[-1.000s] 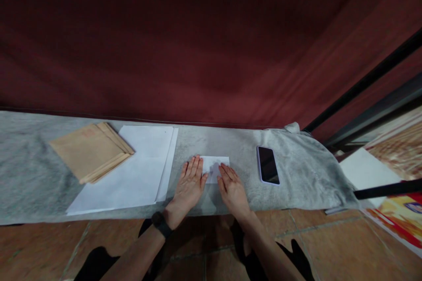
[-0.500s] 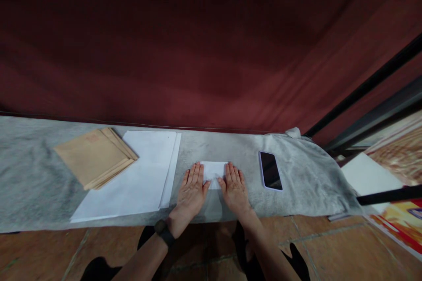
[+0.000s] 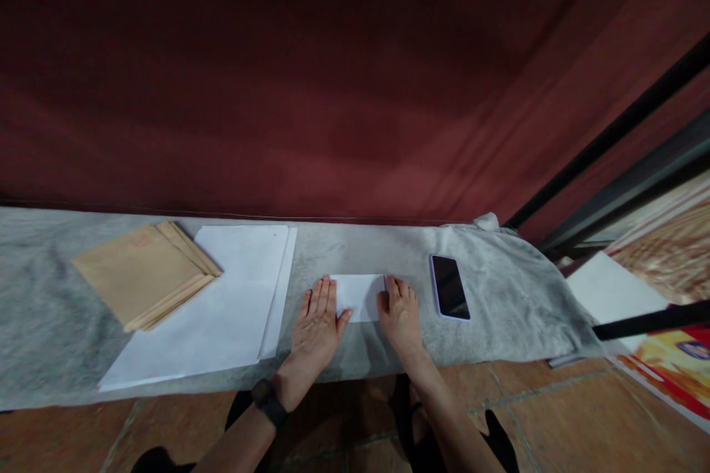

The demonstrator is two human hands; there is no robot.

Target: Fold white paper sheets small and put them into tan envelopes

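Observation:
A small folded white paper [image 3: 359,297] lies on the grey cloth in front of me. My left hand [image 3: 316,325] is flat across its left end, fingers stretched and thumb apart. At the right end, my right hand [image 3: 400,316] has its fingers bent around the paper's edge, with the thumb close to them; the fingertips are partly hidden. Larger white sheets [image 3: 233,295] are stacked left of my left hand. Brown envelopes [image 3: 144,273] lie in a pile overlapping those sheets.
A phone [image 3: 450,287] in a pale purple case rests on the grey cloth [image 3: 510,295] right of my right hand. Behind the cloth-covered surface stands a dark red backdrop [image 3: 333,126]. Black bars [image 3: 654,321] and a colourful printed package [image 3: 680,366] are at the far right.
My right hand has gone from lying flat to bent fingers at the paper's right edge. My left hand has slid slightly left, so more of the paper shows.

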